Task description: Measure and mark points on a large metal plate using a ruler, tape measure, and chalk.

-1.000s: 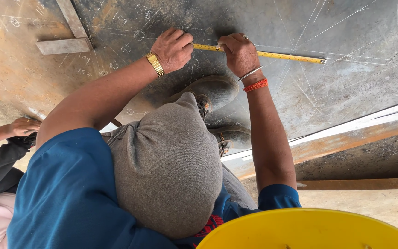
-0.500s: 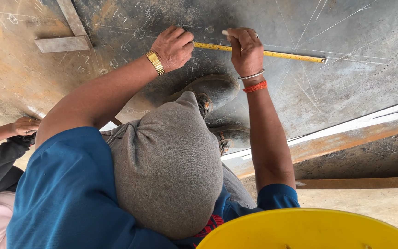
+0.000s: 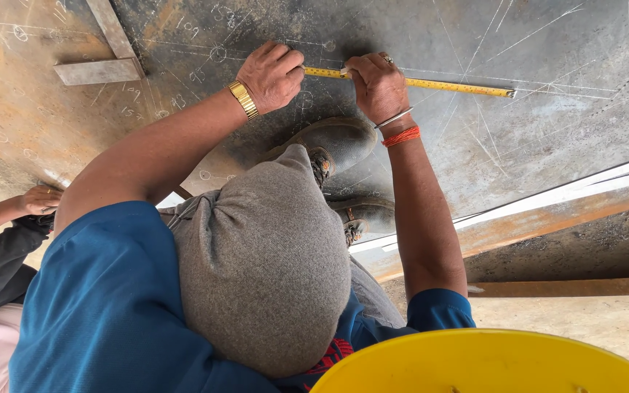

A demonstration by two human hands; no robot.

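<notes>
Both hands' fingers [image 3: 290, 62] pinning yellow tape measure [image 3: 431, 84] flat against steel plate [image 3: 547, 138]

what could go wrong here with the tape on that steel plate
1. The tape measure is pinned only by the left hand and right hand; its far end looks unhooked on the steel plate, so it may slip and skew the reading.
2. The boots stand beside chalk marks and might smear them.

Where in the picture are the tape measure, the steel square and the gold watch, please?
Tape measure [image 3: 438, 85]: head view, on the yellow blade right of the hands.
Steel square [image 3: 96, 71]: head view, on its short horizontal arm.
Gold watch [image 3: 244, 100]: head view, on the band at the wrist.
</notes>
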